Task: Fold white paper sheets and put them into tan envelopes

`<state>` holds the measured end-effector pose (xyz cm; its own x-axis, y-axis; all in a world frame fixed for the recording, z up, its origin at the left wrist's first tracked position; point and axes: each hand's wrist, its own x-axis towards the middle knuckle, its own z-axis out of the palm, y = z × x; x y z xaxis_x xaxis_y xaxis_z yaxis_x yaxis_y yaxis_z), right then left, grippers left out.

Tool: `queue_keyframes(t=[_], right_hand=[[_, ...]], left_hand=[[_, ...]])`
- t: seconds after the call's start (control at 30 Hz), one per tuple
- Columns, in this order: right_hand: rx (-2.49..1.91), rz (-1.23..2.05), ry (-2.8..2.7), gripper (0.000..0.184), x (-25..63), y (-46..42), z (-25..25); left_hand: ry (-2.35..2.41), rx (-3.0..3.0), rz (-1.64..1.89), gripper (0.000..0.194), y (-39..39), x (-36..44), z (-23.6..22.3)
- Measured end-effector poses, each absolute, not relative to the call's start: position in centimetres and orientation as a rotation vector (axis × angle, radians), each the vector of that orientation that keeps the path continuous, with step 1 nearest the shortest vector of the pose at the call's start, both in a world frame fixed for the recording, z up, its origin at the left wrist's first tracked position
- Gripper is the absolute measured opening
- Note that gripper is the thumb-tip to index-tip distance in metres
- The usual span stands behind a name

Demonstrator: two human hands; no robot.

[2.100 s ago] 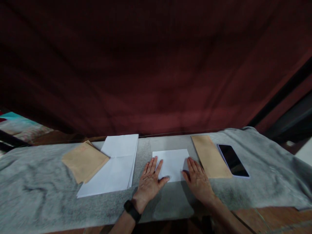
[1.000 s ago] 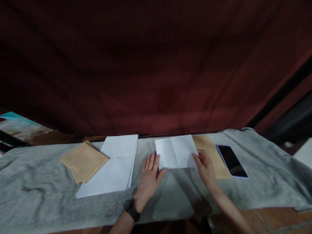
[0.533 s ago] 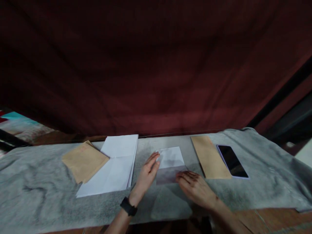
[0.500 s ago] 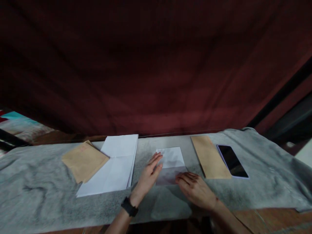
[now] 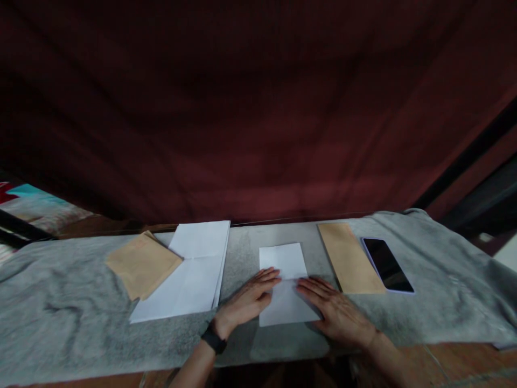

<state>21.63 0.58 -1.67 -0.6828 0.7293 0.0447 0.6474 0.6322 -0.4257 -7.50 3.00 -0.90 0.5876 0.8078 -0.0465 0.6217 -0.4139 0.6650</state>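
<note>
Sheet [image 5: 287, 297] between paper stack [image 5: 197, 277] and envelope [image 5: 351, 261] (phone [image 5: 388, 265] farther right).

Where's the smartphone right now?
In the head view, the smartphone lies on the grey cloth at the right, screen up, immediately right of the brown envelope near the right hand.

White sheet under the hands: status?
Left hand, right hand both on white sheet. Sheet on the cloth, crease across it. Phone, nearby brown envelope right, apart from sheet.

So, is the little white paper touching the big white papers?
Apart: the head view shows grey cloth between the little paper and the big papers.
</note>
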Motion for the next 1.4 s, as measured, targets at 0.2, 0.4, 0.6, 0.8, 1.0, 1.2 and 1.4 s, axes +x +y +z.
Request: queue_keyframes(t=[0.2,0.4,0.6,0.8,1.0,1.2,1.4], right_hand=[[-1.283,0.723,-2.497,0.080,21.9,1.4,-2.4],[-1.320,0.865,-2.283,0.053,21.2,1.9,-1.3],[-1.345,0.949,-2.078,0.039,20.5,2.5,-1.1],[-1.490,0.730,-2.082,0.034,20.2,3.6,-3.2],[-1.583,0.601,-2.066,0.033,19.8,3.9,-4.7],[-1.705,0.408,-2.010,0.032,19.2,3.4,-5.4],[-1.809,0.356,-1.994,0.037,18.6,3.7,-5.1]], left_hand=[[1.112,2.132,0.492,0.080,3.4,-9.7,-2.2],[1.127,2.097,0.465,0.072,3.0,-10.1,-1.8],[1.383,1.957,0.671,0.022,3.6,-8.3,-1.1],[1.577,1.907,0.683,0.016,4.0,-7.2,-1.5],[1.725,1.829,0.638,0.013,3.8,-6.9,-1.4],[1.820,1.772,0.597,0.012,3.6,-5.8,-1.2],[1.916,1.717,0.572,0.027,3.8,-5.0,-1.2]])
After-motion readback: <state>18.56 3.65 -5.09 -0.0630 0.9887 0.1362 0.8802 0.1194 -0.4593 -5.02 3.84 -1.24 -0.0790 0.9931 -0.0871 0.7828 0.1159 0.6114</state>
